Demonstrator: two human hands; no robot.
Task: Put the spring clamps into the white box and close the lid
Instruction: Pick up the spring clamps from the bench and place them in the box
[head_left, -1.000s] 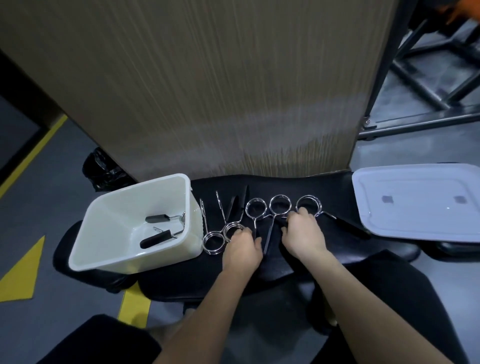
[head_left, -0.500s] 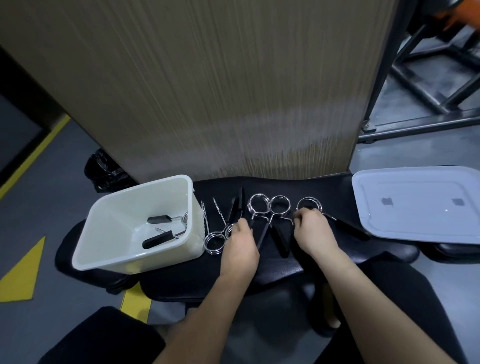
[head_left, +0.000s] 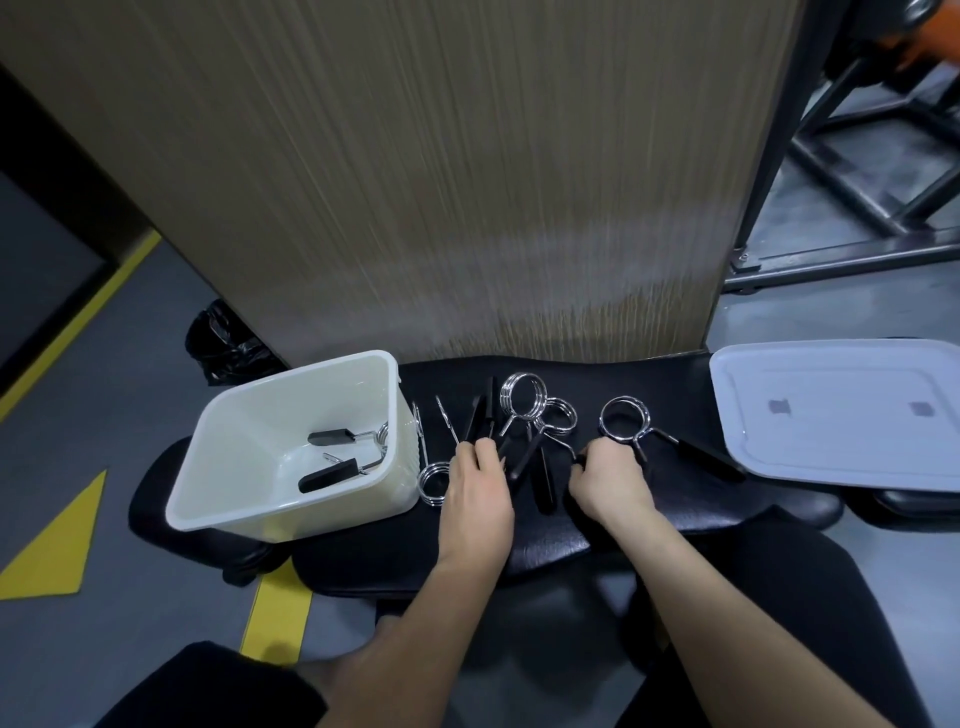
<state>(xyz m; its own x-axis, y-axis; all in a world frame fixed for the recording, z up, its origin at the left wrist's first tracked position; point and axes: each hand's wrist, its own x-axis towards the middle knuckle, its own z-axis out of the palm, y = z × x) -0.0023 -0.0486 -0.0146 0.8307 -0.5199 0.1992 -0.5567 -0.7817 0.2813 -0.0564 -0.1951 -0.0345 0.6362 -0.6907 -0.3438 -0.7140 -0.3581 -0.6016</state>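
Down on the black seat (head_left: 623, 525), the left hand (head_left: 475, 493) closes on black clamp handles (head_left: 485, 415); the right hand (head_left: 610, 480) grips the handle of the rightmost spring clamp (head_left: 624, 419). One clamp (head_left: 332, 473) lies in the white box (head_left: 270, 415); the lid (head_left: 841, 410) lies off, right.

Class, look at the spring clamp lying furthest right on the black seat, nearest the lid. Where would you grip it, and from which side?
Grip the rightmost spring clamp by its black handle, coming from above. The handle points right and lies clear, with the lid just beyond, while the coil sits close to the right hand.
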